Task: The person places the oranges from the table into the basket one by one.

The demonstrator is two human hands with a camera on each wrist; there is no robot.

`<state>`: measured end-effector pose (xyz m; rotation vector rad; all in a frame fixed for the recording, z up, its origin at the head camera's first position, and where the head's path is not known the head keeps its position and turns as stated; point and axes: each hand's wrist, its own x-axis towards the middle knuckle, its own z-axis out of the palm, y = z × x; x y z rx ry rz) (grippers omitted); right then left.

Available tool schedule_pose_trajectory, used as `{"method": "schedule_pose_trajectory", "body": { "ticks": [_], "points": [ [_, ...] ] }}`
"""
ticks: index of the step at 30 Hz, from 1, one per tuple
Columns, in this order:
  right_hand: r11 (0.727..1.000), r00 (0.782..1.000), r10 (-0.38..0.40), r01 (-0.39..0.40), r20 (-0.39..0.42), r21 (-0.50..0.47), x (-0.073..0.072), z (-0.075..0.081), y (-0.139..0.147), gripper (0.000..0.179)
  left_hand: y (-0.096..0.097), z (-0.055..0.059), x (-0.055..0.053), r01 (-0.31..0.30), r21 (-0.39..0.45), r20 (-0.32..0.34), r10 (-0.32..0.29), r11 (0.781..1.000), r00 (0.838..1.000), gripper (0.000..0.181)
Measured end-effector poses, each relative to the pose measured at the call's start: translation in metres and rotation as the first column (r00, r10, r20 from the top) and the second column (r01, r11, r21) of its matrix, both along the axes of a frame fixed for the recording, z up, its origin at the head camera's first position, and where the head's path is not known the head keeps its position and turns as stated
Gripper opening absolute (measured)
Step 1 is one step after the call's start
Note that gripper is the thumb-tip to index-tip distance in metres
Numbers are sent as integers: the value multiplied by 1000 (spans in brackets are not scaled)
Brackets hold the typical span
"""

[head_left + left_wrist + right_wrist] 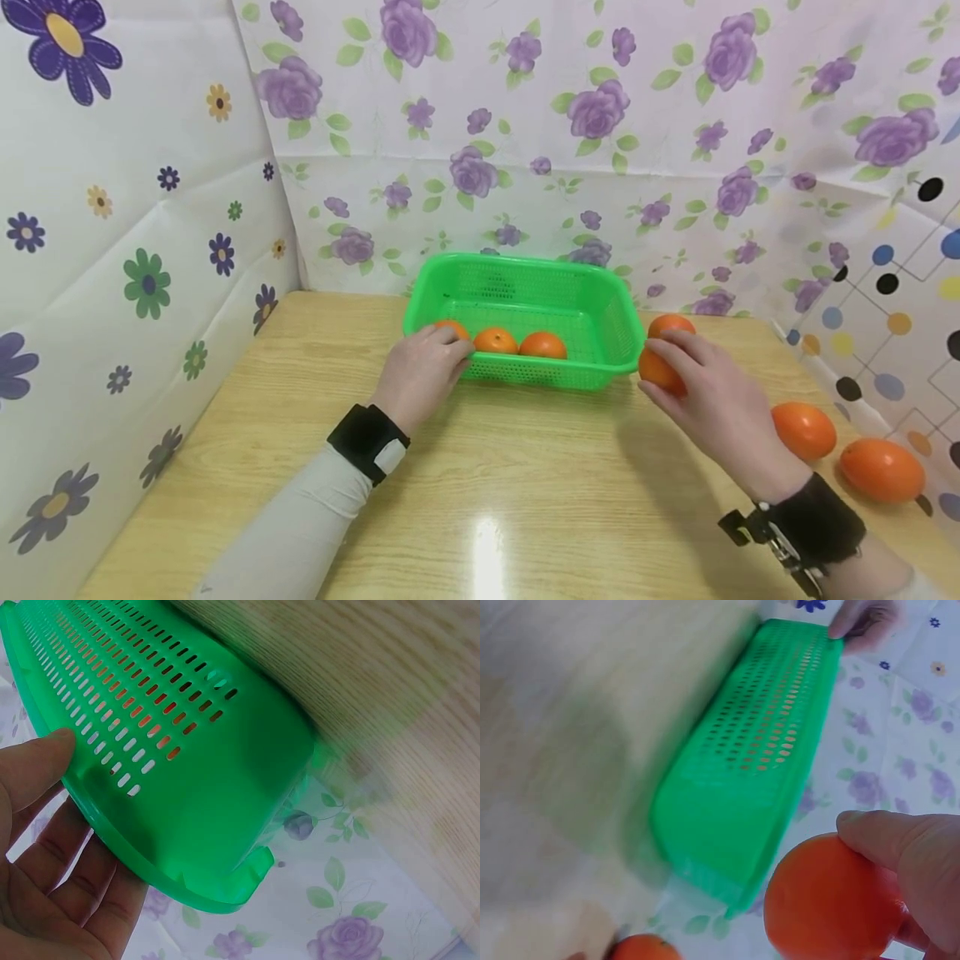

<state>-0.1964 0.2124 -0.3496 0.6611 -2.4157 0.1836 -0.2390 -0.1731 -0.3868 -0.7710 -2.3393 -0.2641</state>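
A green perforated plastic basket [525,371] stands at the back of the table with three oranges, one of them a middle orange [495,341], along its near side. My left hand [422,371] grips the basket's near rim at the left; in the left wrist view the thumb [45,761] lies against the outer wall and the fingers pass behind the rim. Just right of the basket, my right hand [716,396] holds an orange [832,900] between thumb and fingers. Another orange [672,323] shows just beyond that hand, partly hidden by it.
Two more oranges lie to the right of my right forearm: a nearer orange [882,471] and one beside the wrist [804,430]. Flowered sheets [480,100] rise behind and left of the wooden table [525,467]; a dotted sheet [885,342] stands at the right.
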Motion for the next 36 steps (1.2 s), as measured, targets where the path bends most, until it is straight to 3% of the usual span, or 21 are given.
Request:
{"method": "schedule_pose_trajectory", "body": {
  "ticks": [7, 17, 24, 36],
  "points": [
    [997, 997, 72, -72, -5, -11, -10, 12, -16, 56, 1, 1, 0, 2, -3, -7, -2, 1000, 1000, 9],
    [996, 996, 90, -90, 5, -17, -33, 20, -36, 50, 0, 0, -2, 7, -3, -21, -7, 1000, 1000, 8],
    [998, 996, 63, -64, 69, 14, -49, 21, -47, 49, 0, 2, 0, 0, -6, -9, 0, 1000, 1000, 9],
    [996, 981, 59, -71, 187, 61, -77, 9, -49, 51, 0, 2, 1, 3, -1, -11, -3, 1000, 1000, 8]
  ]
}}
